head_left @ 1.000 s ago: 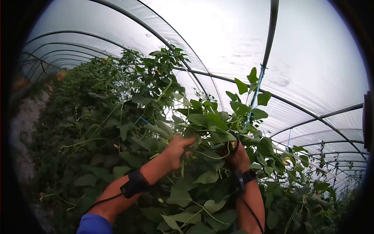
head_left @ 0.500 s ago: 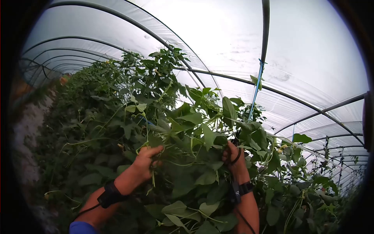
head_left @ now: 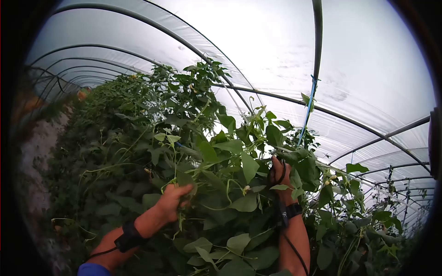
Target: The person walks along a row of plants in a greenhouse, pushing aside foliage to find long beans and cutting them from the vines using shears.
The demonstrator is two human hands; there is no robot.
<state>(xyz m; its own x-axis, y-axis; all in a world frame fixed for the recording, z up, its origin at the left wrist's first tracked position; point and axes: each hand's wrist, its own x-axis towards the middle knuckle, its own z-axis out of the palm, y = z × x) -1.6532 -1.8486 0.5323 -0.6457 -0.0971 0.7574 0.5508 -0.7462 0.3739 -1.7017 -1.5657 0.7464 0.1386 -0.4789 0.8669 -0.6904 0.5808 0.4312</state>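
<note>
A plastic-covered greenhouse roof (head_left: 258, 41) arches over a long row of climbing vines (head_left: 138, 119). A leafy vine bunch (head_left: 239, 156) hangs in front of the person at chest height. The left hand (head_left: 174, 198) is closed around its stems; the right hand (head_left: 281, 177) grips stems beside a blue string (head_left: 307, 112).

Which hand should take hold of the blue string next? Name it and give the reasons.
Right. The right hand is raised among the vine leaves close below the blue string. The left hand sits lower and further from it, its grip closed on foliage.
</note>
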